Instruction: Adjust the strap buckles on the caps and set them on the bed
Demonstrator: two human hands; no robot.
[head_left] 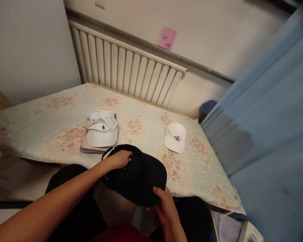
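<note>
A black baseball cap [146, 178] is held in both hands over the front edge of the table, its brim pointing right. My left hand [120, 159] presses on the cap's crown near the back strap, with its fingers curled in against the fabric. At the brim's lower right edge, my right hand [166, 203] grips with the thumb on top and the other fingers underneath. Just behind the black cap, a white cap with a small dark emblem [102, 129] rests on a flat beige and grey item [84, 146]. Farther right lies another white cap with black letters [175, 137].
A floral cloth [141, 117] covers the table. Behind it stand a white radiator [126, 67] and a wall with a pink note [167, 38]. A blue curtain [267, 117] hangs at the right. A box with a cord [229, 225] sits below the table's right corner.
</note>
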